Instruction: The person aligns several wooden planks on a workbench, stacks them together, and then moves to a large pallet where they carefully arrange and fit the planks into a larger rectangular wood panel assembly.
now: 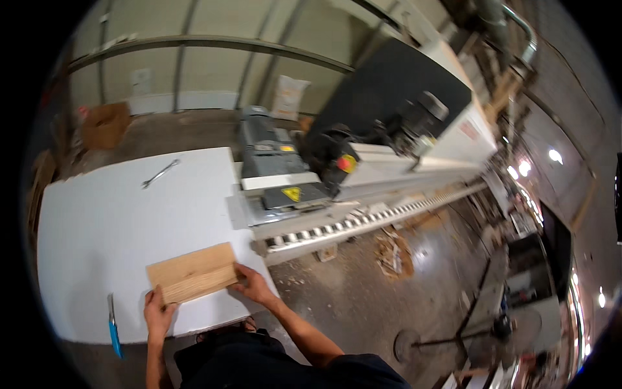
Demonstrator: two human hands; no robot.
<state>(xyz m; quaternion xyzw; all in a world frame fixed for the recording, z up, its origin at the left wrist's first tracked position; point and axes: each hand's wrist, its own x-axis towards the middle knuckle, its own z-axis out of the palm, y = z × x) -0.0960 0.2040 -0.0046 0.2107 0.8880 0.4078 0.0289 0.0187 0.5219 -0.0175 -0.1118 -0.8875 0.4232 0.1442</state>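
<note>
A flat rectangular wooden board, light brown with visible grain, lies at a slant over the near right part of a white table. My left hand grips its near left corner, thumb at the edge. At the board's right end, my right hand has its fingers closed on the near corner. How far the fingers reach beneath the board is hidden.
The white table carries a wrench near its far edge and a blue-handled tool at its near left. A large machine with a roller rail adjoins on the right. Wood scraps litter the floor.
</note>
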